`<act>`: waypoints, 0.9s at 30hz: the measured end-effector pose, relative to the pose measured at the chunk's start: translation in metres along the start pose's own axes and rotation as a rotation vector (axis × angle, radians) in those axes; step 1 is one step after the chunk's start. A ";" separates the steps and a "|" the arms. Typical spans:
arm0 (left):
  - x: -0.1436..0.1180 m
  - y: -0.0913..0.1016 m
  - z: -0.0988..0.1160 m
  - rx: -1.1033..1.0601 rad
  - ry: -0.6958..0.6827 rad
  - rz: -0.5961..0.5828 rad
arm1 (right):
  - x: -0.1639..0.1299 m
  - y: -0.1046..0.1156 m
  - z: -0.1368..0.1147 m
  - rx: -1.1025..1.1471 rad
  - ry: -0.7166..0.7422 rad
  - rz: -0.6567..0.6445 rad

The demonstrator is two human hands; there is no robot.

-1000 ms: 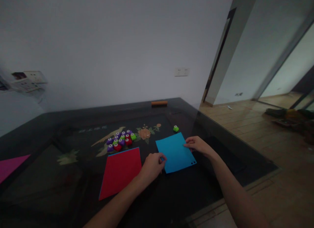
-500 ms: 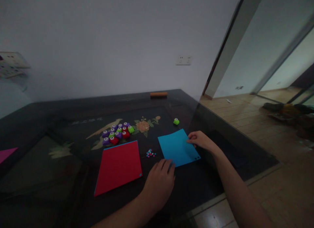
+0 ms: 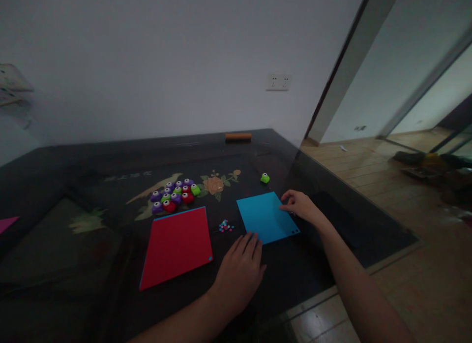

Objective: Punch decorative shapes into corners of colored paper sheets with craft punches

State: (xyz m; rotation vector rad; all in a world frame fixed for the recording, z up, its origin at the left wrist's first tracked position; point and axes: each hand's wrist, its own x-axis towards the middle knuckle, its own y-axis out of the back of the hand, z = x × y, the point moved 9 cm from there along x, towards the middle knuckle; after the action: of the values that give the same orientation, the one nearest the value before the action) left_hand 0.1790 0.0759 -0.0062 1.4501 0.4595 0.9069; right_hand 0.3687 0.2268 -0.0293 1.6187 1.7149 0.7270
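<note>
A blue paper square [image 3: 265,216] lies flat on the dark table [image 3: 73,175]. My right hand [image 3: 300,205] rests with its fingertips on the sheet's right edge. My left hand [image 3: 241,271] lies palm down, fingers apart, its tips at the sheet's near left corner. A small heap of coloured paper dots [image 3: 225,227] sits just left of the blue sheet. A larger red paper sheet [image 3: 177,245] lies further left. Behind it is a cluster of purple, green and red small punches [image 3: 174,195]. A single green punch [image 3: 264,177] stands alone behind the blue sheet.
An orange bar [image 3: 238,136] lies at the table's far edge by the white wall. A pink sheet corner [image 3: 6,223] shows at the far left. The table's right edge meets a wooden floor [image 3: 368,175] with a doorway beyond.
My left hand has drawn back from the blue sheet's left edge to the near corner and flattened, uncovering the paper dots. The right hand stays on the sheet's right edge.
</note>
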 end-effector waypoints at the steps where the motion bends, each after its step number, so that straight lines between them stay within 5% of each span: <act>1: 0.000 -0.001 0.000 0.002 -0.001 0.004 | 0.000 0.000 0.000 -0.016 0.003 0.010; 10: 0.001 -0.001 0.000 0.029 -0.007 0.009 | 0.002 0.000 -0.001 -0.061 0.015 0.028; 17: -0.006 0.001 0.021 0.068 -0.114 0.032 | 0.000 0.000 -0.004 -0.071 0.010 0.022; 27: -0.009 -0.002 0.017 0.046 -0.045 -0.027 | -0.001 0.002 -0.006 -0.092 -0.004 0.027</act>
State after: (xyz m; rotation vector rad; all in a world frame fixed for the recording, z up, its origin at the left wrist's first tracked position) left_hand 0.1871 0.0587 -0.0083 1.4992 0.4681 0.8451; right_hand 0.3649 0.2259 -0.0241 1.5822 1.6353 0.8031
